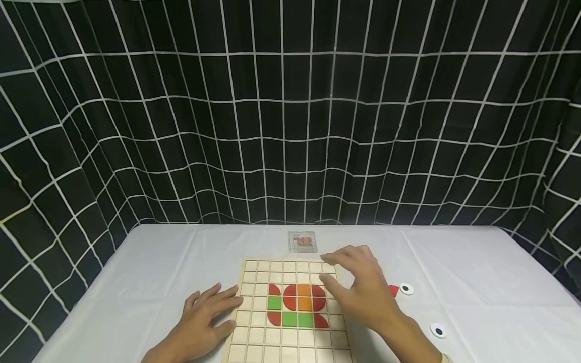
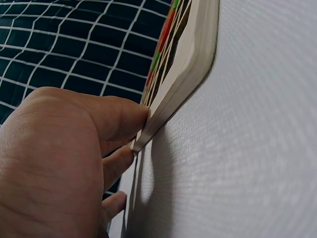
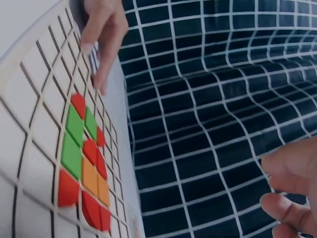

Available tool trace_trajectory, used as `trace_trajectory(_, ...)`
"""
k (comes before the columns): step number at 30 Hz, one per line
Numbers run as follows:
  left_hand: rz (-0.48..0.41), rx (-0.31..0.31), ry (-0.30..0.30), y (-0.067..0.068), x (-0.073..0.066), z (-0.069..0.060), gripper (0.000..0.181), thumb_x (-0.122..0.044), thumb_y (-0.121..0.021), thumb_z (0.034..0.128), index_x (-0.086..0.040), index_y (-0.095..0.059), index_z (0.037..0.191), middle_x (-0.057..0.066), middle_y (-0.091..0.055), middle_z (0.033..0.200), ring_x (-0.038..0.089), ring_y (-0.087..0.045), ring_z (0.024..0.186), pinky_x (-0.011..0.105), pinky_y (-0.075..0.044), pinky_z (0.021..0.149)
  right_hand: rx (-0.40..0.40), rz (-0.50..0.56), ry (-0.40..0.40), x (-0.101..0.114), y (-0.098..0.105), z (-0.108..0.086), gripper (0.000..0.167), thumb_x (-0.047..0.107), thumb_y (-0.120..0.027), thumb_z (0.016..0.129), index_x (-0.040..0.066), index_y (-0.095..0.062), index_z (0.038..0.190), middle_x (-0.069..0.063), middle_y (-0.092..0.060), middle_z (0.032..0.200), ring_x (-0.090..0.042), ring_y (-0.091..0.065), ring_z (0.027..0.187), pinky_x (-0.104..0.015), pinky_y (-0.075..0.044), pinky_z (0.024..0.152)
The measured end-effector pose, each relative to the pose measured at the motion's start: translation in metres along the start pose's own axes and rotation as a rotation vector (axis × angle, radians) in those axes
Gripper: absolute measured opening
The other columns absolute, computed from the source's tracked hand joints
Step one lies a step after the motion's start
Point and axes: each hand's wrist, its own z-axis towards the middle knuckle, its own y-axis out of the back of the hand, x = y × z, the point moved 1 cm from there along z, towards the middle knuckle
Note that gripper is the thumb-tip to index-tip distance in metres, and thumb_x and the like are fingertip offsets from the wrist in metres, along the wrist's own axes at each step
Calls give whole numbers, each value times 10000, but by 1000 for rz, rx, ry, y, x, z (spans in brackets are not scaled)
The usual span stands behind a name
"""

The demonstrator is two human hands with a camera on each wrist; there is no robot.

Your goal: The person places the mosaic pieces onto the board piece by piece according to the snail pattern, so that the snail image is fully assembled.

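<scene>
A pale wooden grid board point(image 1: 254, 337) lies on the table with red, green and orange tiles set in its squares. Among them are an orange tile point(image 1: 304, 303), a green tile point(image 1: 289, 318) and a red rounded tile point(image 1: 275, 318). My left hand point(image 1: 201, 320) rests at the board's left edge, its thumb and fingertips touching the side, as the left wrist view also shows. Over the board's upper right edge hovers my right hand point(image 1: 363, 287), thumb and fingers apart, with nothing seen between them. The right wrist view shows the same gap between the fingertips point(image 3: 271, 161).
Beyond the board lies a small patterned card point(image 1: 302, 242). Right of my right wrist are a white eye disc point(image 1: 406, 289), another eye disc point(image 1: 438, 330) and a partly hidden red piece point(image 1: 393, 290). A black white-gridded curtain point(image 1: 295, 121) hangs behind the white table point(image 1: 154, 282).
</scene>
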Motion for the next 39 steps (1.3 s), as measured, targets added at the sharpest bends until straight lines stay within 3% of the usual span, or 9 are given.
trace_trajectory(3, 5, -3, -4, 0, 0, 0, 379, -221, -665, 872, -203, -653, 1250, -26, -492, 1422, 326, -288, 1385, 611, -51, 1060, -43, -14, 40, -5, 12, -4, 305, 40, -801, 709, 111, -735, 998, 120, -640, 940, -133, -495, 914, -352, -402, 751)
trace_trajectory(6, 1, -10, -7, -1, 0, 1, 379, -219, -671, 864, -208, -658, 1242, -27, -498, 1417, 333, -293, 1381, 621, -52, 1055, -56, -37, 32, -11, 25, -7, 315, 31, -801, 710, 103, -732, 1009, 95, -651, 957, -130, -494, 920, -325, -403, 750)
trace_trajectory(14, 18, 8, 16, -3, 0, 2, 383, -200, -664, 871, -182, -653, 1254, -1, -486, 1429, 331, -281, 1387, 604, -51, 1060, -79, -79, -14, -39, 50, -17, 353, 0, -802, 701, 99, -727, 1032, 66, -658, 966, -138, -476, 931, -287, -373, 765)
trace_trajectory(19, 16, 0, 14, -2, -1, 3, 383, -198, -663, 868, -184, -655, 1251, 0, -493, 1423, 332, -283, 1386, 605, -47, 1063, -81, -91, -85, -63, 57, -26, 351, -8, -791, 725, 109, -724, 1049, 65, -665, 980, -130, -466, 955, -286, -361, 777)
trace_trajectory(31, 15, 4, 19, -3, -2, 2, 382, -202, -662, 870, -187, -656, 1251, -3, -495, 1421, 330, -286, 1386, 603, -51, 1065, 26, -147, -254, -113, 51, -56, 311, 92, -798, 749, 79, -726, 1052, 19, -678, 975, -155, -460, 932, -349, -358, 779)
trace_trajectory(35, 20, 4, 20, -3, -2, 2, 383, -203, -660, 870, -184, -655, 1252, -4, -495, 1421, 330, -285, 1386, 599, -50, 1067, 74, -186, -275, -124, 48, -63, 330, 130, -813, 733, 62, -724, 1044, -14, -678, 950, -204, -468, 915, -414, -347, 773)
trace_trajectory(39, 29, -4, 19, -3, -1, 1, 382, -200, -663, 868, -183, -656, 1250, -3, -498, 1418, 330, -287, 1385, 597, -52, 1068, 118, -219, -281, -131, 45, -67, 311, 126, -809, 714, 74, -737, 1012, 33, -666, 880, -208, -458, 855, -417, -315, 729)
